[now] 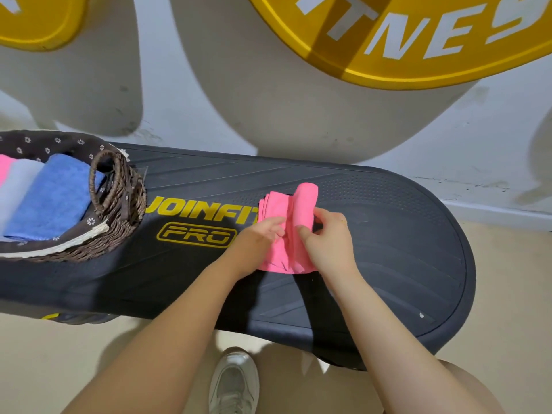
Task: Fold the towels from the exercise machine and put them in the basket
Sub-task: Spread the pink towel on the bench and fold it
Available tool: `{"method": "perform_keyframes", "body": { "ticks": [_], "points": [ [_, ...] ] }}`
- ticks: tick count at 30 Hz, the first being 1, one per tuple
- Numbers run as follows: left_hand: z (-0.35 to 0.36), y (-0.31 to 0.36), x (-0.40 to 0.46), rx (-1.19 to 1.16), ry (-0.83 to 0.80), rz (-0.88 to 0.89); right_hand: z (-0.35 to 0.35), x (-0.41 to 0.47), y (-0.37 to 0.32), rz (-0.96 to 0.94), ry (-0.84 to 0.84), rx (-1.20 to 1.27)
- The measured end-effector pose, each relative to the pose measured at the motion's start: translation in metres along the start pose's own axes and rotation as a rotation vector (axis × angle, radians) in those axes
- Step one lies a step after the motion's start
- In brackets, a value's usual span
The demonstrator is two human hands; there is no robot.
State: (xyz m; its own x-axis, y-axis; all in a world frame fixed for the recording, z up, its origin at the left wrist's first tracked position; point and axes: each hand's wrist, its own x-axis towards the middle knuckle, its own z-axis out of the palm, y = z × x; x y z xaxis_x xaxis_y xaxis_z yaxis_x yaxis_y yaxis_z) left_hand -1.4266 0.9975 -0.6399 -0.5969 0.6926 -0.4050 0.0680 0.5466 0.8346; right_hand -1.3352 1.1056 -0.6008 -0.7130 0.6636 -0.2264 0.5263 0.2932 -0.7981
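Note:
A pink towel (280, 209) lies part-folded on the black exercise machine platform (388, 234), its right side rolled over into a raised fold. My left hand (263, 234) presses on the towel's left half, fingers gripping the cloth. My right hand (327, 234) pinches the raised fold from the right. A brown wicker basket (119, 210) stands on the platform's left end, holding folded towels: a blue one (53, 201), a pale grey one (18, 186) and a pink one (3, 168) at the frame's edge.
The platform bears yellow lettering (200, 210) between the basket and the towel. A white wall with large yellow signs (403, 40) rises right behind it. My shoe (234, 383) rests on the beige floor in front of the platform.

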Motion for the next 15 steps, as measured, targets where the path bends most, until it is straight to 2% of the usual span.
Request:
{"method": "perform_keyframes", "body": {
  "ticks": [2, 6, 9, 11, 12, 15],
  "points": [
    [-0.008, -0.001, 0.002, -0.214, 0.070, -0.118, 0.009, -0.002, -0.008, -0.074, -0.043, -0.020],
    [-0.011, 0.006, -0.007, -0.358, 0.065, -0.084, 0.030, -0.006, -0.019, -0.092, -0.173, -0.020],
    [-0.009, -0.001, -0.009, -0.194, 0.229, -0.017, 0.040, -0.005, -0.022, -0.110, -0.265, 0.015],
    [-0.004, -0.001, -0.010, -0.096, 0.332, 0.109, 0.037, -0.004, -0.021, -0.123, -0.276, 0.003],
    [-0.001, 0.001, -0.010, -0.001, 0.358, 0.184, 0.033, -0.004, -0.019, -0.113, -0.236, -0.011],
    [0.002, -0.005, -0.003, 0.360, 0.417, 0.238, 0.026, -0.005, -0.005, -0.166, -0.070, -0.078]
  ]
}}
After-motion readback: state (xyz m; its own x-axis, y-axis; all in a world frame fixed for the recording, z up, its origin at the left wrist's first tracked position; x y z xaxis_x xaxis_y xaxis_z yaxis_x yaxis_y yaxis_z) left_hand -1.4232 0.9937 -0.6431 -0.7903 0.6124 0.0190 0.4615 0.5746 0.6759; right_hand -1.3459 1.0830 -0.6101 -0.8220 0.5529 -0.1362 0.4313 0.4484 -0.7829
